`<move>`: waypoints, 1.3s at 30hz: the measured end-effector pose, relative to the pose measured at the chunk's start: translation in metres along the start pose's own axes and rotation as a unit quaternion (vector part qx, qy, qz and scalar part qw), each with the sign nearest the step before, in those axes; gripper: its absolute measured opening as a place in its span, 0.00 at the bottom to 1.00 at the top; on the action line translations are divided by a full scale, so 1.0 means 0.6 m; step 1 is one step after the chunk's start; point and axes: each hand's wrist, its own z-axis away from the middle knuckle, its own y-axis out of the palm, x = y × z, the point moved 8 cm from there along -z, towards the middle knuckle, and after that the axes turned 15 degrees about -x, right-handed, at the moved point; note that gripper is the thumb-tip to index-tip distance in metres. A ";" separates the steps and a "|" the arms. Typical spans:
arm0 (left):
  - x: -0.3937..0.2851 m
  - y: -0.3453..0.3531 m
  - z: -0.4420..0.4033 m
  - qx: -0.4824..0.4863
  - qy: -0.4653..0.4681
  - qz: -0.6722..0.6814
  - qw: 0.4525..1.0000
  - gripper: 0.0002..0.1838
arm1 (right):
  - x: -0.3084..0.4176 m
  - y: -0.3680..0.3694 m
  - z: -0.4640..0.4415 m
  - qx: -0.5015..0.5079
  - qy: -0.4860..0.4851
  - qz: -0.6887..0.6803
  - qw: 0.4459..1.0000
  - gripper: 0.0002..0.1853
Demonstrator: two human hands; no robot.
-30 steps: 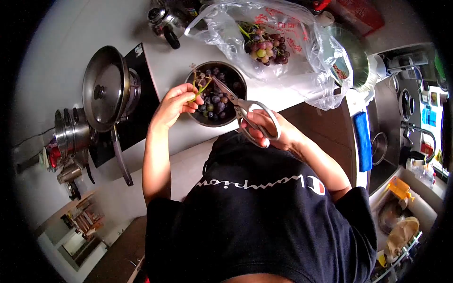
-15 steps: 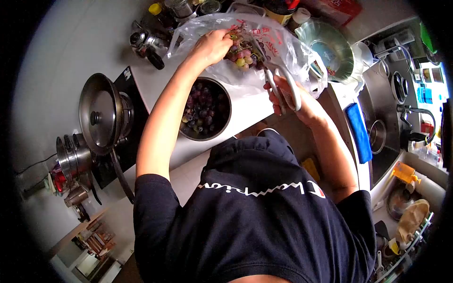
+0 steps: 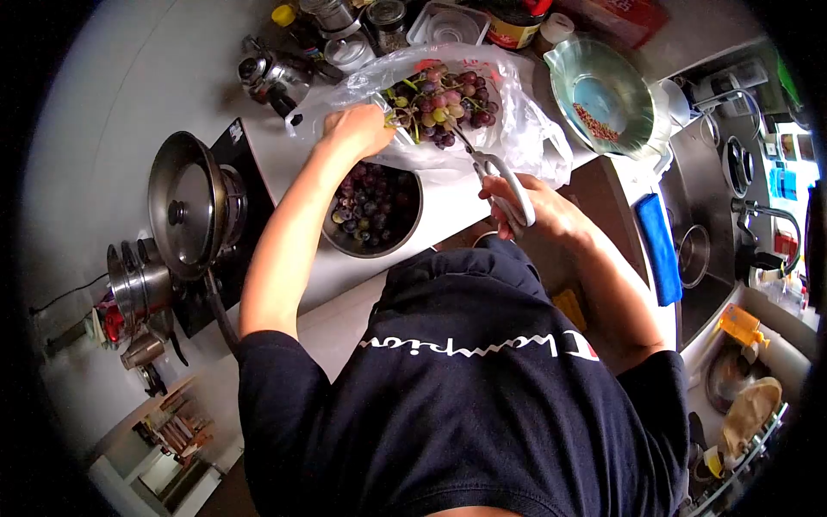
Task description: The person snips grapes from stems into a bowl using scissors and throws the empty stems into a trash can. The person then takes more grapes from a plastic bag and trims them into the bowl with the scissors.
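Note:
My left hand is closed at the left side of a grape bunch, beside its green stem; what its fingers grip is hidden. The bunch, with purple, red and green grapes, lies on a clear plastic bag. My right hand grips the handles of metal scissors, whose blades point up-left to the lower edge of the bunch. Below my left hand stands a dark round bowl holding loose dark grapes.
A pan with a glass lid sits on the stove at the left. A kettle and jars stand behind. At the right are a green glass bowl, a blue cloth and a sink.
My left hand has moved from the bowl up to the bag, then slightly down and left. The scissors have moved from above the bowl to the bunch. The bunch now shows more stem.

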 end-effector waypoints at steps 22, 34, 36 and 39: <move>-0.017 0.092 -0.029 -0.068 -0.136 0.223 0.963 0.16 | -0.024 0.014 0.001 0.004 0.023 -0.098 0.995 0.22; -0.006 0.125 -0.039 -0.045 -0.152 0.288 0.944 0.12 | -0.034 0.006 -0.002 0.022 0.002 -0.149 0.989 0.24; 0.001 0.145 -0.048 -0.047 -0.131 0.340 0.930 0.10 | -0.026 0.006 0.005 0.012 0.013 -0.159 0.987 0.25; -0.015 0.101 -0.017 0.013 -0.194 0.479 0.856 0.07 | -0.023 0.007 0.003 0.006 0.023 -0.178 0.984 0.27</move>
